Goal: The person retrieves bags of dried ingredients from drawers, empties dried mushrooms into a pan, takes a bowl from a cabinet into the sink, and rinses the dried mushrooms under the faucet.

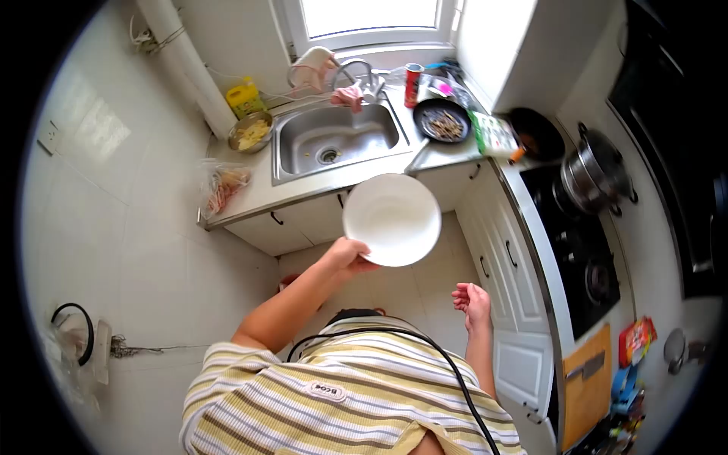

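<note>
A round white bowl (392,220) is held by its rim in my left hand (352,255), with the thumb over the edge and the fingers underneath. Its inside faces up and shows nothing in it. The bowl hangs over the floor, just in front of the counter and the steel sink (292,154). To the right and lower, my right hand (475,302) is held in the air near the white cabinet doors. Its fingers are apart and slightly curled, and it holds nothing.
Left of the sink stand a metal bowl of pale food (252,132) and a plastic bag (225,184). A frying pan (442,121) with food rests right of it. A steel pot (596,176) stands on the stove. A knife lies on a wooden board (587,394).
</note>
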A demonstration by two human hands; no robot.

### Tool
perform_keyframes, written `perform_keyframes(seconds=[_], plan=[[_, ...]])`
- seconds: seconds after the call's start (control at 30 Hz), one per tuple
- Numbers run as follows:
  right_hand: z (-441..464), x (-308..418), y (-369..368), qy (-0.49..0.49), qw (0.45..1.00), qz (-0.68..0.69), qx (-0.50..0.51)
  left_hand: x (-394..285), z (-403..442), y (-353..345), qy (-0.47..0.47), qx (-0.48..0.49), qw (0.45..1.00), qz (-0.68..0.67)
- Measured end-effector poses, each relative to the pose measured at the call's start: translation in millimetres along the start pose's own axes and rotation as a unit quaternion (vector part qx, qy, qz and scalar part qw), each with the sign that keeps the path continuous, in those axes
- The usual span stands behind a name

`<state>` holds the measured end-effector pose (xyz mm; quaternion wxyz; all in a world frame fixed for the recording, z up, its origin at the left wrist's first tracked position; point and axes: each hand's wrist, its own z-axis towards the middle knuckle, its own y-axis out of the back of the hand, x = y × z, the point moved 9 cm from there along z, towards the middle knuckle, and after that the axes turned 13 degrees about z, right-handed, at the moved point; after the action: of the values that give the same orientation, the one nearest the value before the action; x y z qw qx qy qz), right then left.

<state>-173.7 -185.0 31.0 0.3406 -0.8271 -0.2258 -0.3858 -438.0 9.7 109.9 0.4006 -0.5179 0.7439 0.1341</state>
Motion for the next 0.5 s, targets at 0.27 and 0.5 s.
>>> perform_keyframes(seconds=[0.27, 0.5], plan=[[159.2, 80.0, -153.0, 0.011, 0.993, -0.085, 0.087, -33.9, 53.1, 179.0, -0.067, -0.16, 0.959, -0.224], [356.2, 110.7, -268.7, 0.0, 0.981, -0.087, 0.176, -93.5, 156.3, 211.7, -0.04, -0.222, 0.927, -0.3]])
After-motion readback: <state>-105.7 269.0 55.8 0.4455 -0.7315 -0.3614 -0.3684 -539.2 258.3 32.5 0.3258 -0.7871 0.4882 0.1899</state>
